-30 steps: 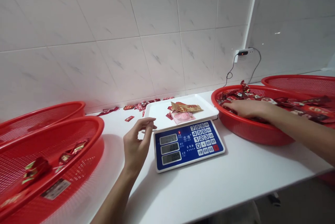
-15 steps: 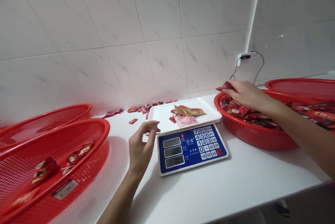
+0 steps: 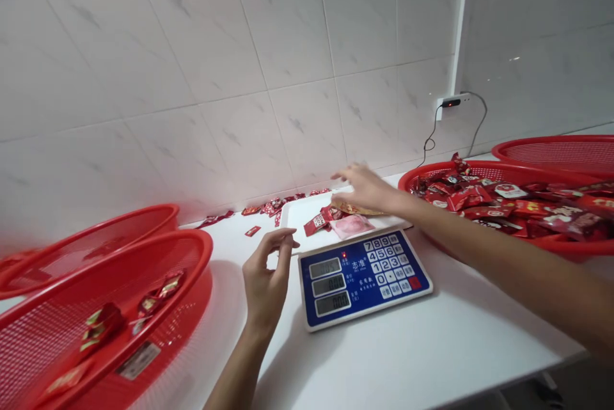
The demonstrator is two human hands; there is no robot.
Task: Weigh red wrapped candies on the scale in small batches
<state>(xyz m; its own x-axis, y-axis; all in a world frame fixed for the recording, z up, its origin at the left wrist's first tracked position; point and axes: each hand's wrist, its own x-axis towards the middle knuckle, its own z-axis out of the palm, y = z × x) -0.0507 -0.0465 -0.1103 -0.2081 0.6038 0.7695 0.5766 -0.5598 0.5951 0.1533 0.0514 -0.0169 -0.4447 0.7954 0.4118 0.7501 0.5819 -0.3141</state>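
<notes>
My right hand [image 3: 362, 187] is over the white tray [image 3: 293, 213] of a blue weighing scale [image 3: 364, 282]. Its fingers are apart, slightly blurred, and hold nothing I can see. Below it lie a red candy packet [image 3: 315, 224], a pink packet [image 3: 352, 226] and a gold packet [image 3: 355, 208], partly covered by the hand. At the tray's near left corner is my left hand [image 3: 265, 279], thumb and fingers drawn together in a loose pinch. Nothing shows between them. Whether the fingertips touch the tray, I cannot tell.
A red basket [image 3: 415, 173] heaped with wrapped candies stands on the right, another red basket [image 3: 551, 144] behind it. Two red baskets are on the left; the nearer basket [image 3: 204, 250] holds a few candies. Loose candies [image 3: 273, 205] lie along the wall. A cable [image 3: 426, 141] hangs from a socket.
My right hand has moved left from the right basket to over the tray and let go of a red packet, which now lies there. My left hand stays by the tray; the view has shifted slightly.
</notes>
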